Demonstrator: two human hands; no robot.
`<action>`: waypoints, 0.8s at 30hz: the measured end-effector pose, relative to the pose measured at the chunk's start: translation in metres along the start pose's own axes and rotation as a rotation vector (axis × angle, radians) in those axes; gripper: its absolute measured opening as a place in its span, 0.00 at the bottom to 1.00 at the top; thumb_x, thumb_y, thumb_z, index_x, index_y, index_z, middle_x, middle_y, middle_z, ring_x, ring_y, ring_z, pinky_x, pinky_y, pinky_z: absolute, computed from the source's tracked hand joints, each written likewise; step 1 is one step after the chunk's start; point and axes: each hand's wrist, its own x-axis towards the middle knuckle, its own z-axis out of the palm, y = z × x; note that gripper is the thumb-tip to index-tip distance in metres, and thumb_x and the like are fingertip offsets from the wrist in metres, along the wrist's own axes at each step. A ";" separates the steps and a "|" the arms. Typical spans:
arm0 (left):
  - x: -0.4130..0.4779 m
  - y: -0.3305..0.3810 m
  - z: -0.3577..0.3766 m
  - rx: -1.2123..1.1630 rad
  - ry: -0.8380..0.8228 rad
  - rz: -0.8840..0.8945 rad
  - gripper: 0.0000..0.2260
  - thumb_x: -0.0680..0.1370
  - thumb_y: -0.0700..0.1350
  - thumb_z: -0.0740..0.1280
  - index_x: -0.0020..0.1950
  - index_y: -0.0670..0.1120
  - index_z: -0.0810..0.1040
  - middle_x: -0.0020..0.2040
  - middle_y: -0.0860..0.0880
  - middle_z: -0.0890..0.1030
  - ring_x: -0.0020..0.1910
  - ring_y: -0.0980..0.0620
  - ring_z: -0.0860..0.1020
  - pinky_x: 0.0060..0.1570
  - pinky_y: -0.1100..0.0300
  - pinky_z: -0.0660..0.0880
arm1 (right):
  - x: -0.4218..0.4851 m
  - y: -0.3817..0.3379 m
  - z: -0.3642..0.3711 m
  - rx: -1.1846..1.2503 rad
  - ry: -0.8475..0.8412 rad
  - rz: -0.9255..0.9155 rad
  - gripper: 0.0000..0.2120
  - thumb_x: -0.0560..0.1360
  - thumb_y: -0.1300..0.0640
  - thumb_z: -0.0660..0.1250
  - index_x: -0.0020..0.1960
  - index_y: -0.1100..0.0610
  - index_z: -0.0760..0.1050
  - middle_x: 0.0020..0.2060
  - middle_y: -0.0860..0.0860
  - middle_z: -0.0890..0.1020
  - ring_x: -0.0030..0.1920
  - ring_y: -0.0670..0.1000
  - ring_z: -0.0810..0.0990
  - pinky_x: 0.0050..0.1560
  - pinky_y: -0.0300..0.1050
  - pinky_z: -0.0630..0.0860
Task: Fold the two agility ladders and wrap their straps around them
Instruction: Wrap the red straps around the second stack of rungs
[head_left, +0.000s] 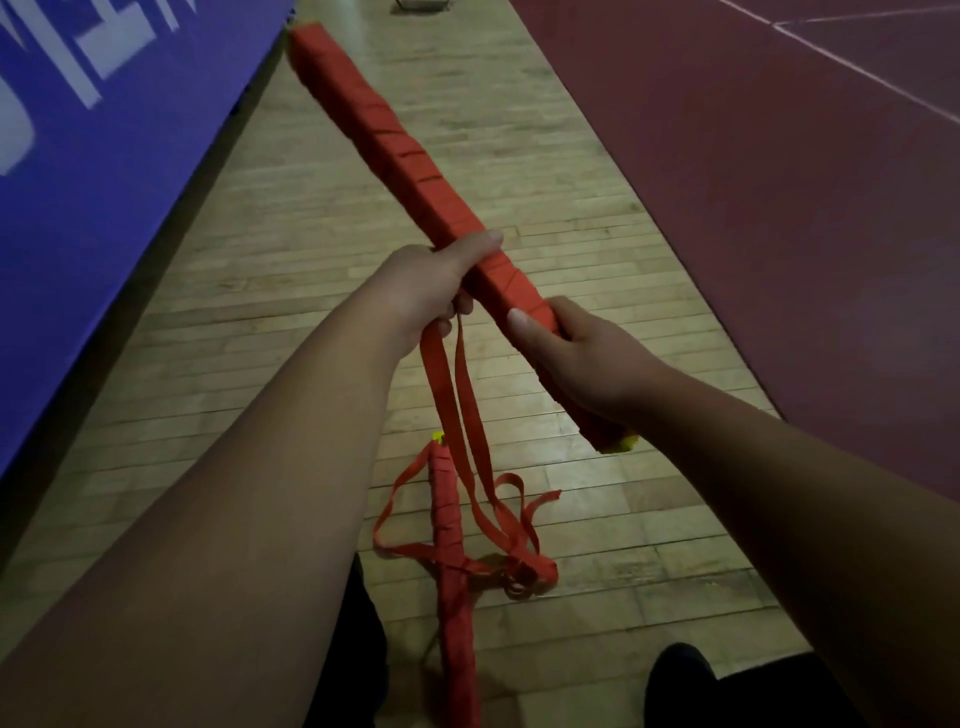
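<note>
Held ladder bundle (415, 171): red, folded, strap-wound, slanting from upper left of frame to right of centre.
Left hand (431, 291): curled round the bundle mid-length, with loose strap tails (467, 405) dropping from under its fingers to the floor.
Right hand (576, 358): wrapped round the bundle near its lower end.
Risks: slack tails, likely to loosen the last turns. Possible snag on second ladder (452, 545), lower centre, lying among untidy loops.
Surroundings: wooden floor (311, 249); blue banner (78, 208) upper left; dark red mat (779, 208) upper right; dark shoes (680, 675) at bottom edge, close enough to tread on trailing strap.
</note>
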 end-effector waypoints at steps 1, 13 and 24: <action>-0.001 0.002 -0.002 -0.026 -0.036 0.045 0.23 0.77 0.67 0.75 0.46 0.45 0.88 0.33 0.47 0.80 0.28 0.52 0.72 0.35 0.54 0.73 | 0.000 -0.001 -0.003 0.048 -0.024 0.019 0.23 0.82 0.29 0.62 0.64 0.45 0.75 0.47 0.54 0.85 0.42 0.51 0.84 0.46 0.52 0.83; -0.037 0.024 -0.002 0.032 -0.363 0.250 0.21 0.74 0.65 0.73 0.53 0.49 0.85 0.33 0.55 0.81 0.37 0.51 0.74 0.49 0.53 0.77 | -0.006 -0.004 -0.047 0.449 -0.577 0.100 0.21 0.83 0.51 0.69 0.74 0.52 0.73 0.61 0.61 0.87 0.58 0.66 0.88 0.61 0.65 0.84; -0.026 0.016 0.017 0.161 0.025 0.026 0.30 0.75 0.75 0.71 0.44 0.47 0.85 0.30 0.52 0.83 0.27 0.53 0.76 0.36 0.57 0.77 | 0.002 0.001 -0.011 -0.143 0.111 -0.007 0.21 0.77 0.46 0.79 0.66 0.48 0.76 0.44 0.50 0.85 0.40 0.51 0.87 0.40 0.46 0.84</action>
